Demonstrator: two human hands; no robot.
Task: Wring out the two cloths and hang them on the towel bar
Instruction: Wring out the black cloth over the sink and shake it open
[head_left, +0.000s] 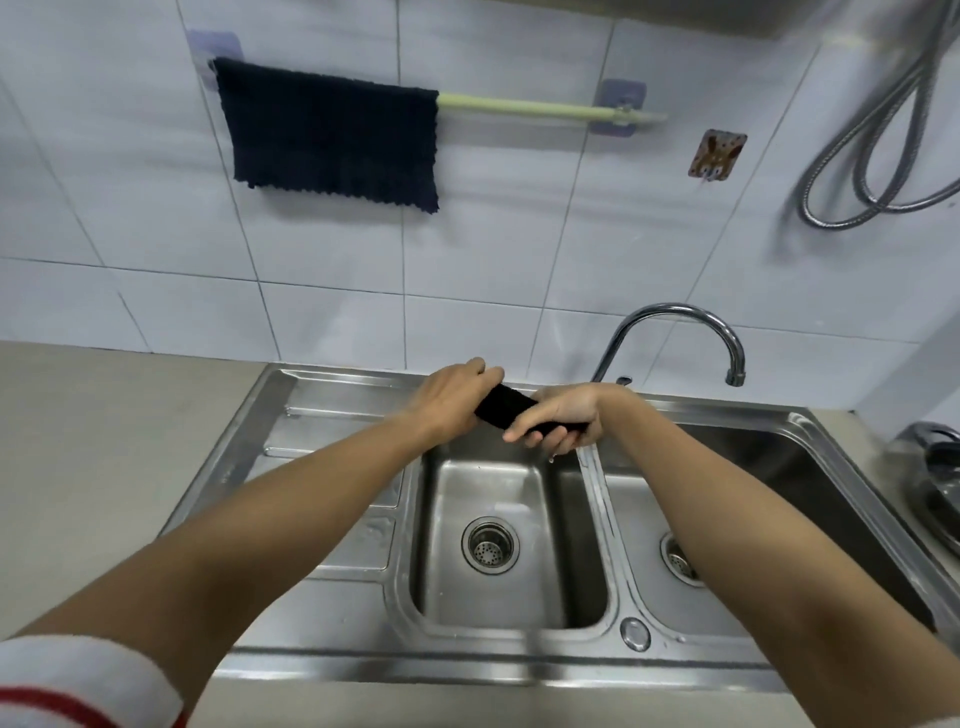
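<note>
Above the left sink basin (498, 499), both hands, left (451, 402) and right (563, 418), grip a rolled dark cloth (506, 408) between them, while well above them 1 dark cloth (332, 135) hangs on the towel bar (540, 108).

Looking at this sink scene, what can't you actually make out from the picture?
- Ends of the rolled cloth: hidden inside the left hand and right hand.
- Right basin: its drain is partly covered by the right forearm.
- Dark round object on the counter: cut off by the right edge.
- Left end of the towel bar: hidden behind the hung cloth.
</note>
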